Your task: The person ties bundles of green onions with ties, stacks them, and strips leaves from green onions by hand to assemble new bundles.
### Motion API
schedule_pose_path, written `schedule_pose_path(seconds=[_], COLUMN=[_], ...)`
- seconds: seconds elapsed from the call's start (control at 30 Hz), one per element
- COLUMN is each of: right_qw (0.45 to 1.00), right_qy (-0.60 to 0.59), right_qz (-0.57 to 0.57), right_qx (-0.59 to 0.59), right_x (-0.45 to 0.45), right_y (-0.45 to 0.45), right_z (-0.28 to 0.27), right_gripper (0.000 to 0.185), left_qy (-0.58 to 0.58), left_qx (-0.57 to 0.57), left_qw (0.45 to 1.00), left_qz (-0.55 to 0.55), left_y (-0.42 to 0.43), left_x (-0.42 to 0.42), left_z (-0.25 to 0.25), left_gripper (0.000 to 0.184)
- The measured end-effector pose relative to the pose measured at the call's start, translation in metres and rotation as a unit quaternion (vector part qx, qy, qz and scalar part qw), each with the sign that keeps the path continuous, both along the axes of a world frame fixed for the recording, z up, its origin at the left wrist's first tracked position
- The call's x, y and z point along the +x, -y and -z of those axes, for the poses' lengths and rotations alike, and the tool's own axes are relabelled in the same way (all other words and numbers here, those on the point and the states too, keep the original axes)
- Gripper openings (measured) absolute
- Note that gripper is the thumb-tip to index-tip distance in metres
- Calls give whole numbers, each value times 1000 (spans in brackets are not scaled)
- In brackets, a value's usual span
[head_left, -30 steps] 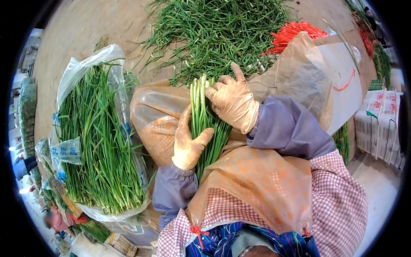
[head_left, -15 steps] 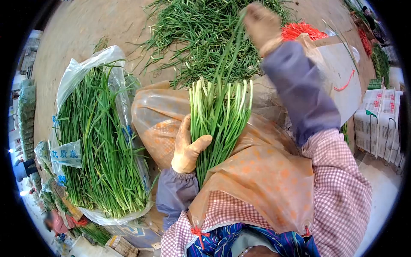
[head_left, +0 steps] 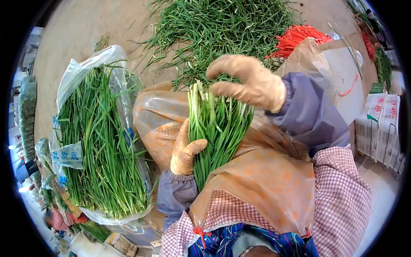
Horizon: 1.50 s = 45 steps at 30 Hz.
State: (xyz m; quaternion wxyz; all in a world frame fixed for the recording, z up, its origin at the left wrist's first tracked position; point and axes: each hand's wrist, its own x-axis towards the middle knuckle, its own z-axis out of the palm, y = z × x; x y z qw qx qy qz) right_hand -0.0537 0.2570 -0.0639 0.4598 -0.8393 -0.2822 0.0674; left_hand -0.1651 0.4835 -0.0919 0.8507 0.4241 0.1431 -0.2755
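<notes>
Gloved in tan, my left hand point(head_left: 185, 150) is wrapped round the left side of a bundle of green stalks point(head_left: 218, 132) with pale ends pointing up. The bundle rests upright against my lap, over a translucent orange-spotted apron point(head_left: 261, 184). Just above the pale ends is my right hand point(head_left: 250, 81), also gloved, its thumb and fingers apart and curved to the left. No stalk shows between them. Part of the bundle's top is hidden behind this hand.
An open plastic bag point(head_left: 92, 60) full of green stalks lies at the left. Ahead, a heap of loose stalks point(head_left: 222, 34) covers the floor, with red ties point(head_left: 299, 38) beside it. White crates point(head_left: 379, 128) stand at the right. A person point(head_left: 60, 220) is far off at lower left.
My right hand went up to the heap, drew out a stalk, and has come back down over the bundle. The bundle spread wider, while my left hand stayed on it.
</notes>
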Motion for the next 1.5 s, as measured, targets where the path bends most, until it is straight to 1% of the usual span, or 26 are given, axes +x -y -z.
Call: schedule_pose_path(seconds=[0.03, 0.07, 0.13, 0.23, 0.33, 0.37, 0.43, 0.53, 0.57, 0.63, 0.67, 0.8, 0.83, 0.87, 0.9, 0.93, 0.97, 1.0, 1.03, 1.13, 1.17, 1.2, 1.27, 1.3, 1.4, 1.5], right_qw=[997, 996, 977, 976, 897, 925, 957, 941, 938, 813, 728, 825, 894, 895, 881, 834, 818, 734, 692, 689, 742, 753, 765, 760, 744, 735], right_qy=[-44, -62, -198, -178, -419, -364, -211, 5, 88, 83, 78, -149, -121, -209, -300, -384, -399, -499, -513, -486, -456, -425, -412, -418, -439, -447], right_qz=[-9, 15, 64, 52, 23, 37, 104, 225, 260, 417, 481, 462, 398, 325, 258, 228, 160, 174, 97, 100, 123, 165, 175, 172, 165, 163], right_qx=[-55, -62, 37, 118, 142, 106, 171, 251, 210, 398, 482, 287, 169, 222, 260, 324, 383, 427, 499, 528, 476, 475, 462, 466, 477, 484], right_x=[-2, -4, -6, -10, -1, -1, 1, 45, 73, 150, 160, 109, 82, 54, 26, 4, -25, -42, -57, -75, -71, -71, -69, -69, -75, -77], right_y=[-9, -16, -26, -36, -29, -27, -24, 10, 45, 142, 147, 119, 102, 81, 61, 52, 46, 36, 35, -2, -6, -15, -22, -22, -15, -4], right_z=[-7, 0, 3, 13, 11, 12, 23, 21, 22, 33, 19, 8, 22, 25, 29, 42, 44, 45, 70, 38, 35, 33, 43, 43, 47, 41], right_gripper=[44, 40, 35, 28, 23, 17, 15, 11, 27, 17, 18, 19, 56, 66, 77, 78, 75, 73, 70, 69, 65, 52, 51, 48, 43, 43], left_qy=[-1, -2, 9, 8, 0, -3, -1, 1, 4, 13, 18, 6, -3, -13, -15, -14, -11, -5, -13, 22, 33, 34, 39, 43, 16, 6], left_qx=[-5, -10, 16, 42, 26, 16, 18, 16, 13, 4, 0, -36, -52, -67, -63, -70, -76, -82, -59, 17, 24, 37, 69, 64, -34, -55], left_qw=[1000, 1000, 1000, 999, 1000, 1000, 1000, 1000, 1000, 1000, 1000, 999, 998, 997, 997, 997, 996, 996, 997, 1000, 999, 999, 997, 997, 998, 997], left_qz=[3, 3, 5, 4, -4, -11, -6, -5, -2, -8, -13, -17, -24, -30, -29, -32, -34, -38, -42, -12, -5, -4, -7, -27, -42, -46], left_y=[0, 1, 0, -3, 0, 0, -1, -5, -5, -3, -3, -3, 0, 1, -1, -1, -1, 0, -1, 0, 1, 1, -1, -2, -3, 0], left_x=[0, 1, 0, -3, -2, -2, -1, -3, -3, -2, -2, 0, 1, 1, 0, 0, 0, 1, 0, -1, -2, -2, -3, -4, -6, -9], left_z=[0, 0, 0, -1, -5, -5, -4, -2, -1, -1, -1, 0, -4, -7, -4, -4, -5, -5, -9, -13, -12, -13, -17, -18, -15, -10], left_gripper=[73, 73, 73, 72, 72, 73, 74, 75, 76, 78, 79, 82, 83, 84, 84, 84, 84, 85, 84, 82, 79, 78, 77, 77, 80, 83])
